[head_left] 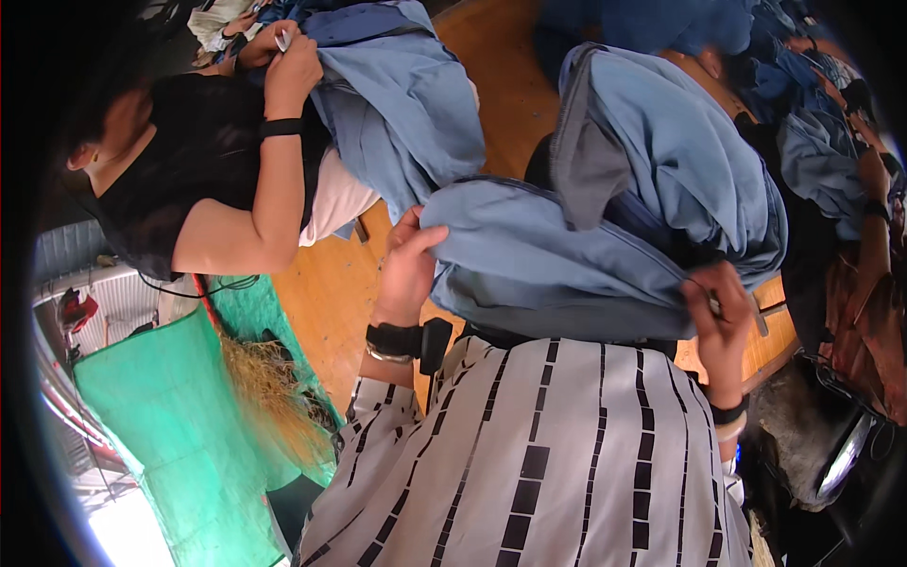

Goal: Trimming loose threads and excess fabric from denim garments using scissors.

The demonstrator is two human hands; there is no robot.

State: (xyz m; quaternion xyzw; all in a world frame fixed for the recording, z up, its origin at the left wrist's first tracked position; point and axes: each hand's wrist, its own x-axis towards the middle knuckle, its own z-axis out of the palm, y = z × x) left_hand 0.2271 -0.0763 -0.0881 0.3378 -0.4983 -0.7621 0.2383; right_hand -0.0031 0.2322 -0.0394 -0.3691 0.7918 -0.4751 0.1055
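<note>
A light-blue denim garment (539,241) lies across my lap, its far part bunched up to the right. A dark seam runs along its near section, and a grey flap of cloth (590,165) hangs over its middle. On the left edge my left hand (408,265) is closed, thumb on top of the fabric and the other fingers mostly behind it. My right hand (721,307) has its fingers curled at the right end of the seam, pinching the cloth there. Whether a small tool is also in that hand, I cannot make out.
To the left a person in a black top (208,170) handles another blue denim garment (397,104). More people with denim sit at the far right. A wooden surface (326,302) stretches between us. Green sheeting (170,397) and a straw broom (269,397) are at the lower left.
</note>
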